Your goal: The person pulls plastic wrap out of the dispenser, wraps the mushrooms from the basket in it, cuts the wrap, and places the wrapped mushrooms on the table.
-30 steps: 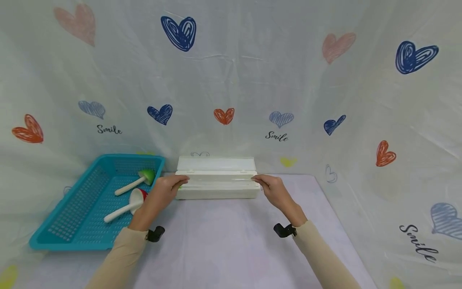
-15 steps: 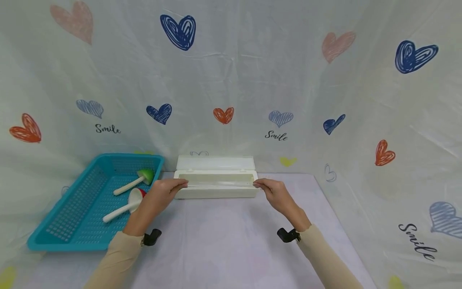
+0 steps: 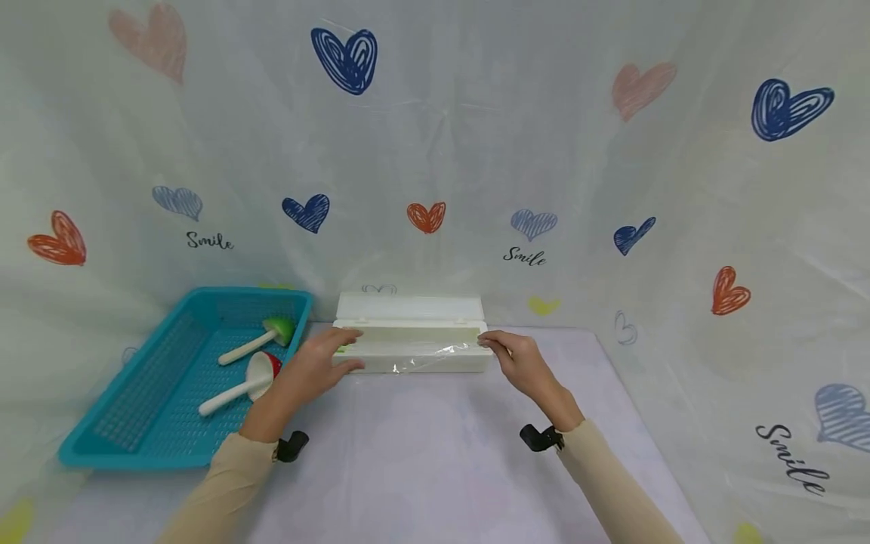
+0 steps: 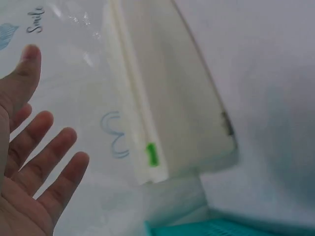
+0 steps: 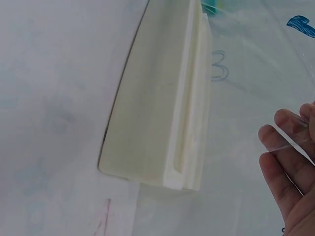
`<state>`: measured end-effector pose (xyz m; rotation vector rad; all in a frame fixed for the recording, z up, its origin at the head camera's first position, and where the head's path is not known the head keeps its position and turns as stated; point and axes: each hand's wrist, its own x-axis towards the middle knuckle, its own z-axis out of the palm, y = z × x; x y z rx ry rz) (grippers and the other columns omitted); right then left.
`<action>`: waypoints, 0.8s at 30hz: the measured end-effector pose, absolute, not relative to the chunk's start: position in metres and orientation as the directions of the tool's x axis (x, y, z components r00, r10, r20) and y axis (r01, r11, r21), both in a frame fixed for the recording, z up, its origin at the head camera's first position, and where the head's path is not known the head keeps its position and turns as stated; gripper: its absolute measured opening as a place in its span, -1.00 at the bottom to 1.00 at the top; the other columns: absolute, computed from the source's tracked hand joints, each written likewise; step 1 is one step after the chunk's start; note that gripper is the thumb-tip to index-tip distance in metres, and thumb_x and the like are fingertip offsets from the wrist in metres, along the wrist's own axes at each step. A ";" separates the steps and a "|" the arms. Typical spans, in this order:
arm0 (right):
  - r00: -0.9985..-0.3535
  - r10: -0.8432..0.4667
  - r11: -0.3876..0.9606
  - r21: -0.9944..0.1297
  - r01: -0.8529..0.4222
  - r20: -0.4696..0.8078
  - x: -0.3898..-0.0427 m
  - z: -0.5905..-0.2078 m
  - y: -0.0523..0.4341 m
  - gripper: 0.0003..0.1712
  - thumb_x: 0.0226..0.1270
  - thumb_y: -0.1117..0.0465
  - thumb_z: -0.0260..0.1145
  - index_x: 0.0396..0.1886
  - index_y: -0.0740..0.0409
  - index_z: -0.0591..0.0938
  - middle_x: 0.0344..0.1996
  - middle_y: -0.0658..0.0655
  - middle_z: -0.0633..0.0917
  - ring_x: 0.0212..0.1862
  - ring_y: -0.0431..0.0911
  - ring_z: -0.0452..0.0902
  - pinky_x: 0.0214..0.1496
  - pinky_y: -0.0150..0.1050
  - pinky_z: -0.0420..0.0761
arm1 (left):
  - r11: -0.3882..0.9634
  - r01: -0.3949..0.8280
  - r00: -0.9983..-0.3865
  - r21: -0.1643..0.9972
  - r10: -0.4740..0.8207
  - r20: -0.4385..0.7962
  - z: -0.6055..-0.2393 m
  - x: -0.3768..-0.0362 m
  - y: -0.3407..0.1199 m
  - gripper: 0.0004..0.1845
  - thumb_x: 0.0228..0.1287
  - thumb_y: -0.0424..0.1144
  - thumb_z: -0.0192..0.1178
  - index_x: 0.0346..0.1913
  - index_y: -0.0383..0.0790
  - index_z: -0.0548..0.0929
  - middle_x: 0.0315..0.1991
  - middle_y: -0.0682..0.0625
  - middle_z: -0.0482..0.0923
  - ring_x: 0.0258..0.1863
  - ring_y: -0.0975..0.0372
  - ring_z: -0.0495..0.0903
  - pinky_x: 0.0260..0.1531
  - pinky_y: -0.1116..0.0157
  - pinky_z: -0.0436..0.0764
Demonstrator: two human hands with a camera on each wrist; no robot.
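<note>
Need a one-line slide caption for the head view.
Two hands at a white open-lidded box, clear film over its front.

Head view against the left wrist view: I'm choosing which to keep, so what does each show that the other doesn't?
Only the head view shows the right hand, the clear film drawn over the dispenser's front, and two scoops inside the teal basket. Only the left wrist view shows a green mark on the box end. Both show the white dispenser box and the left hand, fingers spread.
</note>
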<state>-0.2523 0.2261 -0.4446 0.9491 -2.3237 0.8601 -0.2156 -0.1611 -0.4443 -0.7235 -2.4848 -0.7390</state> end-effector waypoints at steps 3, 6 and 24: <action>-0.646 -0.435 0.562 -0.372 -0.739 0.627 -0.254 -0.440 0.222 -0.82 0.37 0.46 0.35 -0.09 0.30 0.76 -0.18 0.20 0.84 -0.10 0.05 0.80 -0.09 -0.07 0.76 | 0.761 0.529 -0.834 0.376 0.382 0.399 -0.460 -0.215 -0.149 -0.39 0.05 -0.08 0.60 0.13 -0.25 0.64 0.00 -0.13 0.69 -0.06 0.04 0.69 -0.10 0.10 0.74; -0.651 -0.440 0.560 -0.378 -0.737 0.619 -0.255 -0.438 0.218 -0.83 0.40 0.43 0.33 -0.08 0.31 0.76 -0.17 0.20 0.84 -0.13 0.04 0.80 -0.12 -0.08 0.75 | 0.794 0.489 -0.861 0.360 0.374 0.346 -0.483 -0.213 -0.141 -0.39 -0.08 0.00 0.66 0.00 -0.16 0.62 -0.11 -0.04 0.67 -0.15 0.14 0.64 -0.15 0.16 0.71; -0.653 -0.407 0.566 -0.385 -0.729 0.639 -0.258 -0.431 0.211 -0.84 0.43 0.36 0.35 -0.09 0.33 0.77 -0.24 0.18 0.84 -0.29 -0.06 0.76 -0.39 -0.27 0.58 | 0.825 0.190 -0.982 0.533 0.150 0.117 -0.537 -0.222 -0.113 -0.69 0.21 -0.03 0.49 -0.17 -0.19 0.76 -0.51 0.09 0.52 -0.52 0.28 0.46 -0.52 0.27 0.48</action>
